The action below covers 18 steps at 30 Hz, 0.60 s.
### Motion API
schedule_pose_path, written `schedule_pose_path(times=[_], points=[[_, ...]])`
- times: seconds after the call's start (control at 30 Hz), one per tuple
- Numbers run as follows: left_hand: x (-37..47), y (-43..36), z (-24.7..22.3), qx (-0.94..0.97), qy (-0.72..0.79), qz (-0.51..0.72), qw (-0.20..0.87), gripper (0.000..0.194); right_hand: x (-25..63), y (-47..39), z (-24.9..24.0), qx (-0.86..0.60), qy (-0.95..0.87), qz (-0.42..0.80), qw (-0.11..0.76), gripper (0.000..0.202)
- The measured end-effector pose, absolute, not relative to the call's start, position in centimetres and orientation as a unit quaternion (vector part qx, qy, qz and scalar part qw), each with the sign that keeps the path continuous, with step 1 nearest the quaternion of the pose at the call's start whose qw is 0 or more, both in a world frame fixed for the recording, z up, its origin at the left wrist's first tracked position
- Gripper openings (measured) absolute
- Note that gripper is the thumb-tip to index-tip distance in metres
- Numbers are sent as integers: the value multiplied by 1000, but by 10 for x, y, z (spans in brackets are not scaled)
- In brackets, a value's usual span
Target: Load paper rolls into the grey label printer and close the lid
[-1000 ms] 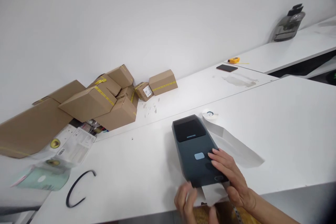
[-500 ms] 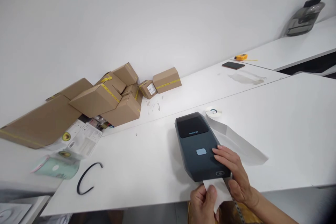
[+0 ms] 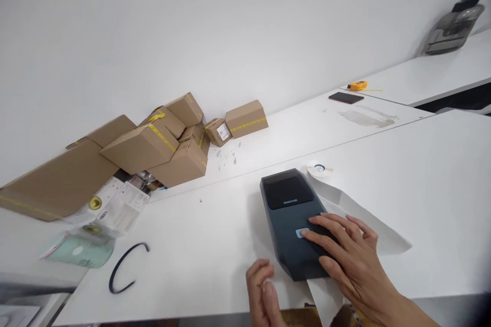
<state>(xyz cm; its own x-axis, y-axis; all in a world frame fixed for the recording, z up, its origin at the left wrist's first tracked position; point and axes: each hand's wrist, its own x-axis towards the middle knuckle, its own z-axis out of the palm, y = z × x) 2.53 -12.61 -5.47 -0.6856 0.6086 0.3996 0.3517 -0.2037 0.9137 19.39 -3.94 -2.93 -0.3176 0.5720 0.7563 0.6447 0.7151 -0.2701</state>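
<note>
A dark blue-grey label printer (image 3: 286,225) lies on the white table, a strip of white paper (image 3: 324,296) hanging from its near end over the table edge. My right hand (image 3: 355,260) rests across the printer with its fingers spread, the index fingertip on the light-blue button (image 3: 301,233). Left of the printer's near end, my left hand (image 3: 263,296) holds nothing; its fingers are loosely bent and apart from the paper. Behind the printer lies a roll of white labels (image 3: 314,169), with a long white strip (image 3: 364,219) along the right side.
Cardboard boxes (image 3: 141,148) are piled at the back left. A black curved band (image 3: 115,268) and a mint-green pouch (image 3: 82,250) lie at the left. Farther back are a phone (image 3: 346,97), a yellow tape measure (image 3: 356,85) and a clear jug (image 3: 448,30).
My left hand has let go of the paper strip and moved left. My right hand has slid from the printer's side onto its top, a finger reaching the button.
</note>
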Motion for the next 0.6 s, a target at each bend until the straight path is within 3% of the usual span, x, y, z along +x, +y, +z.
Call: schedule_pose_path(times=[0.13, 0.37, 0.5, 0.6], points=[[38, -113, -56, 399, 610, 667, 153, 44, 197, -35, -32, -364, -810, -10, 460, 31], [53, -112, -61, 421, 566, 671, 227, 53, 206, -55, -63, -387, -750, 160, 511, 58], [36, -97, -28, 383, 551, 695, 257, 55, 200, -41, -33, -370, -743, 176, 530, 61], [18, -65, 6, 358, 528, 728, 251, 56, 192, -5, 12, -307, -766, 107, 555, 61]])
